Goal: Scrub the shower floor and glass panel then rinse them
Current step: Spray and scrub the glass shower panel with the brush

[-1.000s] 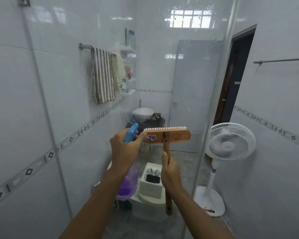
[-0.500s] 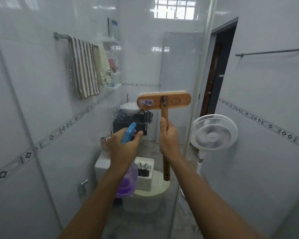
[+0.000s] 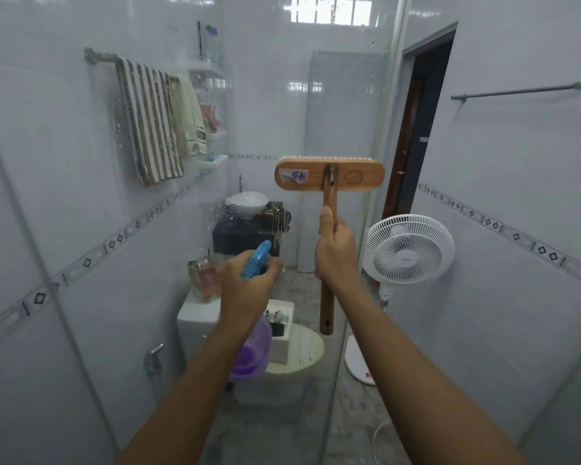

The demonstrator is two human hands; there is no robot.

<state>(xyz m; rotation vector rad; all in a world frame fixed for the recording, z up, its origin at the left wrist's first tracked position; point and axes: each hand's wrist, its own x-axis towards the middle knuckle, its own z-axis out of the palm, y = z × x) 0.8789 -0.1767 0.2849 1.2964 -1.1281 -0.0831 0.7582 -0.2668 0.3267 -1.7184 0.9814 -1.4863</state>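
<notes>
1. The glass panel (image 3: 269, 105) stands upright straight ahead. It fills the view from the left as far as its metal edge on the right. Drops and thin runs of liquid cling to it at about basin height.
2. Through the glass, a toilet (image 3: 292, 350) sits low in the centre with a small white box on its lid.
3. A white fan (image 3: 408, 248) stands on the floor to the right of the panel's edge, near the right wall.
4. A striped towel (image 3: 148, 119) hangs from a rail on the left wall.
5. Both bare forearms reach forward from the bottom of the view and converge toward the middle.
6. The wooden brush (image 3: 329, 174) is held up with its head level, its bristles turned away toward the glass and its handle vertical. Whether the bristles touch the panel cannot be told.
7. The spray bottle (image 3: 252, 350) has a purple body and a blue trigger head. It sits lower than the brush, with the head aimed at the glass.
8. The right grip (image 3: 336, 250) is closed round the middle of the brush handle. Its thumb lies up along the wood, and the handle's end juts out below.
9. The left grip (image 3: 245, 286) is wrapped round the bottle's neck, back of the hand up, with the fingers curled at the trigger.
</notes>
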